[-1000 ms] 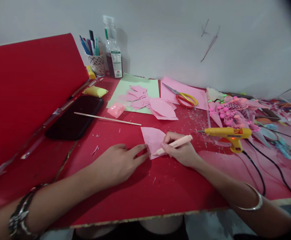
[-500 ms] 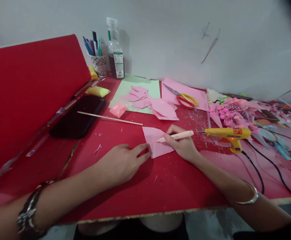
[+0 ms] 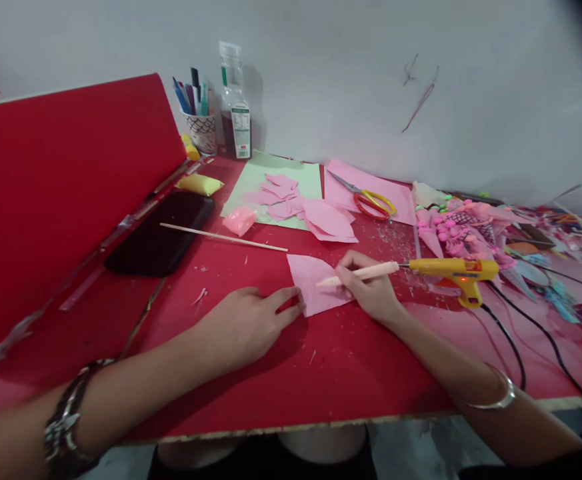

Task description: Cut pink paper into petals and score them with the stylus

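A pink piece of paper [image 3: 311,293] with a curved edge lies on the red tabletop in front of me. Fingertips of my left hand [image 3: 253,327] rest on its left edge, the fingers apart and laid over the table. Pinched in my right hand [image 3: 371,290] is a pale cream marker [image 3: 378,270], slanted with its tip at the paper's surface. Whether a line shows there I cannot tell. Just beyond the paper are cut pink petal shapes [image 3: 328,220] and a thin wooden stick [image 3: 221,235].
A yellow glue gun [image 3: 453,268] with a lit light lies right of my right hand, its cord running to the front edge. Scissors [image 3: 371,200], a black phone [image 3: 158,233], a pen cup [image 3: 201,132], a bottle [image 3: 237,123] and a pile of pink crafts [image 3: 463,227] surround the work area.
The marker and my right hand have moved slightly to the right over the paper. My left hand keeps its place at the paper's edge. The view has shifted a little.
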A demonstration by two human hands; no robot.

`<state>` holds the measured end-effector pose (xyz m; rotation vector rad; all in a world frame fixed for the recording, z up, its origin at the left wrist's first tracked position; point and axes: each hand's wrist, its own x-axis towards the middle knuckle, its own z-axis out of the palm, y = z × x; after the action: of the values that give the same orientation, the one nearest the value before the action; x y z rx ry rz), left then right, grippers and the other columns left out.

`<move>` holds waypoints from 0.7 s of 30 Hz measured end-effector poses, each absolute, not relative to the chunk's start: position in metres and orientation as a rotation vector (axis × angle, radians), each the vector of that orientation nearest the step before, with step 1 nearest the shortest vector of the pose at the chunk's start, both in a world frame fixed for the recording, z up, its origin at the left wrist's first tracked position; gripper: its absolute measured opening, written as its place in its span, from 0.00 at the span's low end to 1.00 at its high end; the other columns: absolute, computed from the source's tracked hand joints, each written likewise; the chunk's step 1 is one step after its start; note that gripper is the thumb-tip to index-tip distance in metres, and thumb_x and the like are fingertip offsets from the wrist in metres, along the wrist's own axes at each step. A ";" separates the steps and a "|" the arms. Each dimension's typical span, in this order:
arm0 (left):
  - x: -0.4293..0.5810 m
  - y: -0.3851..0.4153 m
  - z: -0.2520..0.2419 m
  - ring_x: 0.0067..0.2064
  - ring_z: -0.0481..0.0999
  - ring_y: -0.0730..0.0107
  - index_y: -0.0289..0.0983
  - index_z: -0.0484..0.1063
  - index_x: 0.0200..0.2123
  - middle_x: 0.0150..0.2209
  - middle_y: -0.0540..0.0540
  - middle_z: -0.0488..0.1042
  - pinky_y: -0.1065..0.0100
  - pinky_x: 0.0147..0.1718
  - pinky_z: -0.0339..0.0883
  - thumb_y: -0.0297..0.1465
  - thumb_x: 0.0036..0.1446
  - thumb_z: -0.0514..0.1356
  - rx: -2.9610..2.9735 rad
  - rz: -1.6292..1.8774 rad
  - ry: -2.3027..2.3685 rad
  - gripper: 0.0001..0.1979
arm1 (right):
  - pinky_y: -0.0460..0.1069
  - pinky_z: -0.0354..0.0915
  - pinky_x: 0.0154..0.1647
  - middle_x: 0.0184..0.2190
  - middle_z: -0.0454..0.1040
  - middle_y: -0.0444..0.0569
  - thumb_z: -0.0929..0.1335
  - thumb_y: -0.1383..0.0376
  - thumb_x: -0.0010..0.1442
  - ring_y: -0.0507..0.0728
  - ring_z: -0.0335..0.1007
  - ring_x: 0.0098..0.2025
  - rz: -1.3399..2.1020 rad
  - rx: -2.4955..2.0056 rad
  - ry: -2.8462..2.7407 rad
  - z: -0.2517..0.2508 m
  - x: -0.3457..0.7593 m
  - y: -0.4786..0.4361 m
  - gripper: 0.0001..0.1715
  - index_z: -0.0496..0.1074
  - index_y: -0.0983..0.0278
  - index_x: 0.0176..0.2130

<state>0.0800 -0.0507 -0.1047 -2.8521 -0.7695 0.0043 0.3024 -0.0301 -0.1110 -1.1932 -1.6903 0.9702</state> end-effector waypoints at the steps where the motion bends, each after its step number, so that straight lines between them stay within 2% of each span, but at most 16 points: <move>1: 0.080 -0.051 -0.105 0.32 0.73 0.68 0.38 0.65 0.50 0.53 0.42 0.65 0.66 0.28 0.66 0.23 0.55 0.47 -2.851 -0.002 -0.773 0.19 | 0.43 0.52 0.18 0.16 0.61 0.39 0.63 0.63 0.54 0.47 0.54 0.18 1.034 -1.173 -1.719 -0.110 0.302 -0.033 0.11 0.60 0.63 0.23; 8: 0.081 -0.051 -0.105 0.36 0.73 0.68 0.38 0.64 0.50 0.52 0.40 0.66 0.68 0.29 0.65 0.22 0.55 0.47 -2.867 0.020 -0.778 0.19 | 0.42 0.52 0.19 0.17 0.62 0.40 0.63 0.66 0.52 0.47 0.54 0.19 1.181 -1.187 -1.884 -0.108 0.297 -0.041 0.10 0.61 0.64 0.21; 17: 0.080 -0.051 -0.104 0.35 0.74 0.67 0.37 0.64 0.50 0.52 0.40 0.65 0.67 0.28 0.65 0.23 0.55 0.48 -2.859 0.014 -0.770 0.19 | 0.42 0.52 0.19 0.17 0.58 0.39 0.63 0.65 0.53 0.46 0.52 0.20 1.047 -1.224 -1.869 -0.107 0.305 -0.034 0.11 0.59 0.64 0.21; 21: 0.080 -0.051 -0.105 0.34 0.74 0.69 0.38 0.65 0.49 0.53 0.42 0.65 0.68 0.28 0.65 0.23 0.55 0.48 -2.870 -0.017 -0.778 0.19 | 0.42 0.51 0.18 0.16 0.60 0.39 0.63 0.64 0.54 0.46 0.53 0.19 0.981 -1.259 -1.809 -0.109 0.308 -0.028 0.11 0.59 0.64 0.22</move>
<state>0.0803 -0.0509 -0.1045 -2.8703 -0.7778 -0.0174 0.3080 -0.0281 -0.1086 -1.2593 -1.8092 0.9814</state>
